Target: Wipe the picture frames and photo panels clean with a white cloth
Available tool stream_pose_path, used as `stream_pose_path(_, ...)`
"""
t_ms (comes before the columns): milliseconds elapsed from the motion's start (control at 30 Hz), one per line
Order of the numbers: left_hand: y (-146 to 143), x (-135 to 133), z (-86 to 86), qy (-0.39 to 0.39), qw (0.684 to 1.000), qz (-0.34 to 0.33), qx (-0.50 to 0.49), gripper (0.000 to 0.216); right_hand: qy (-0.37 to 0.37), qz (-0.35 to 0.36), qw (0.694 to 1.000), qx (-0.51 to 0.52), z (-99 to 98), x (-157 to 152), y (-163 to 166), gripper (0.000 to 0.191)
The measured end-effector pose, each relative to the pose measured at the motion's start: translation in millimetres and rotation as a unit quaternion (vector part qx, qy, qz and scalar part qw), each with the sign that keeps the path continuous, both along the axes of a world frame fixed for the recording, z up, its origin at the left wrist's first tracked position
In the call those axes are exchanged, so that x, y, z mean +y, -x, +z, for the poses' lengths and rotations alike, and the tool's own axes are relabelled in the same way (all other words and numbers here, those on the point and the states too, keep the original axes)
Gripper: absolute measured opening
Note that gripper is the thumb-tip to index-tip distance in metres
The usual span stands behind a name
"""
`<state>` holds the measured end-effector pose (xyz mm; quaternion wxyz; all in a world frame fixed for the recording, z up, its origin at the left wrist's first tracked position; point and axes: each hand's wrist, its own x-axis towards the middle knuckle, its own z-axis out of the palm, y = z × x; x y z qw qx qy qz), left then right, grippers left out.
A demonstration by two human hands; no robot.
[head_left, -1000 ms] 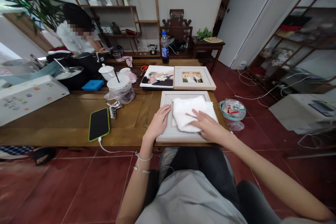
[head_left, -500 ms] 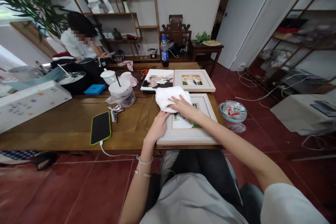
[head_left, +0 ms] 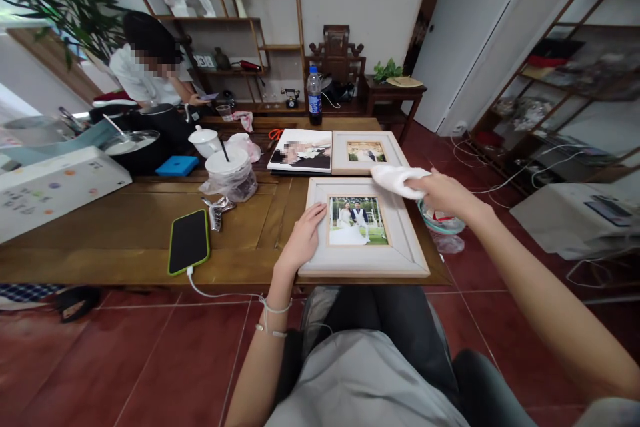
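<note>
A framed photo (head_left: 407, 255) with a pale wooden rim and light mat lies face up at the table's front edge. My left hand (head_left: 304, 237) rests flat on the left side of its mat, fingers stretched out and holding nothing. Over the frame's upper right corner, my right hand (head_left: 440, 195) grips a folded white cloth (head_left: 395, 180). Whether the cloth touches the frame I cannot tell. Behind are a second framed photo (head_left: 340, 160) and a white-edged photo panel (head_left: 300, 150), side by side.
A charging phone (head_left: 189, 241) lies on the wooden table (head_left: 120, 233), its cable running off the front edge. Left of the frames stand a lidded cup (head_left: 227, 167) and a white teapot (head_left: 204, 141). A bottle (head_left: 314, 97) stands behind. Another person (head_left: 147, 80) sits far left.
My right hand has moved right with the cloth, from the top of the near frame to its upper right corner, uncovering the photo. My left hand stays on the frame's left side.
</note>
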<state>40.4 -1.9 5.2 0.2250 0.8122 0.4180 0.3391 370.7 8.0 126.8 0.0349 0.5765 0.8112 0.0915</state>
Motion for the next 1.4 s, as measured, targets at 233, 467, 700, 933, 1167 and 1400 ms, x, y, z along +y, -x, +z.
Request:
stream_pose_path(233,1.3,0.1,-0.5,-0.004,1.000,-0.001,0.003,0.051,-0.090,-0.015,0.994,0.054,-18.0,-6.6,10.9,0.055)
stream_pose_path(467,2.4,0.1,-0.4,-0.003,1.000,-0.001,0.013,0.050,-0.030,-0.026,0.996,0.075,-50.2,17.4,62.8,0.055)
stream_pose_path(700,-1.1,-1.3,4.8,0.000,0.999,0.018,0.035,0.042,-0.020,0.059,0.997,0.056,-55.7,-22.2,71.2,0.046)
stream_pose_path(933,-1.4,0.4,3.7,-0.016,0.998,0.018,0.056,0.041,0.114,0.127,0.981,0.094,-26.4,-114.6,74.6,0.052)
stream_pose_path(1167,-0.4,1.1,2.8,-0.027,0.998,0.005,0.056,0.043,0.098,0.102,0.979,0.148,-33.7,-130.7,82.1,0.059)
stream_pose_path(1400,-0.2,-0.1,5.3,-0.021,0.999,0.004,0.042,0.042,-0.018,0.015,0.987,0.156,-51.0,-95.7,118.5,0.052)
